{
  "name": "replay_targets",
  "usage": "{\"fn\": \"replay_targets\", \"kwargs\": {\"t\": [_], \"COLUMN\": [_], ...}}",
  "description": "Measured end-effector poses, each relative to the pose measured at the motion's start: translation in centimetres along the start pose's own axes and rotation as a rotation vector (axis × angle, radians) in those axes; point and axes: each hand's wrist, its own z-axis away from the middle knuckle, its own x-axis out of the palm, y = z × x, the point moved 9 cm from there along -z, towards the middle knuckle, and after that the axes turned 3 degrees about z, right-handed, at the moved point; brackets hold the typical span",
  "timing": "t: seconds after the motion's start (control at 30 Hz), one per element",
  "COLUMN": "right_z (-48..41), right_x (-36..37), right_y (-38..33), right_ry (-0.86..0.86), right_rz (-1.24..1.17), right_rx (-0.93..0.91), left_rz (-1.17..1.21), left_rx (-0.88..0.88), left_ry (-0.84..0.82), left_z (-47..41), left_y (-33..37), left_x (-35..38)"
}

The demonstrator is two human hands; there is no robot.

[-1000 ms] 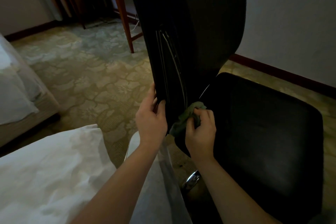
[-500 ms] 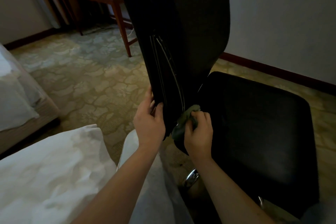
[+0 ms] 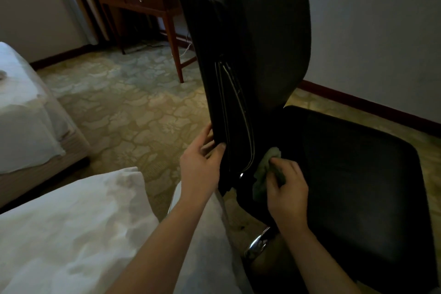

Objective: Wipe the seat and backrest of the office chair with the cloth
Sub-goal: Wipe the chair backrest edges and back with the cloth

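Here we pinch the backrest [image 3: 250, 55] edge with our left hand [image 3: 200, 162] to steady it, while our right hand [image 3: 287, 188] clutches the cloth [image 3: 263, 174] bunched, rubbing low beside the seat [image 3: 346, 174].

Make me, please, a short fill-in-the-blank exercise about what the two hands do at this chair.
1. The right hand holds a green ____.
2. The left hand grips the side edge of the ____.
3. The seat is ____ in colour.
Missing words: cloth; backrest; black.
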Motion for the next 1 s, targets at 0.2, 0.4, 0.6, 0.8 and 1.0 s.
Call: {"fn": "replay_targets", "kwargs": {"t": [0.2, 0.4, 0.6, 0.8, 1.0], "right_z": [-3.4, -5.2, -7.6, -8.3, -8.3], "right_x": [-4.4, -4.3, -3.0, -1.0, -0.6], "right_y": [-10.4, -17.8, -20.6, -20.0, -19.0], "right_ry": [0.025, 0.01, -0.002, 0.007, -0.034], "right_rz": [0.012, 0.181, 0.372, 0.35, 0.318], "right_rx": [-0.459, -0.763, -0.852, -0.784, -0.723], "left_rz": [0.03, 0.066, 0.039, -0.005, -0.02], "left_rx": [0.107, 0.223, 0.248, 0.261, 0.27], "left_ry": [0.046, 0.045, 0.042, 0.12, 0.131], "left_z": [-0.9, -2.9, -3.4, -3.0, -2.9], "left_y": [4.1, 8.9, 9.6, 9.6, 9.7], "left_x": [-0.7, -0.6, -0.9, -1.0, -0.8]}}
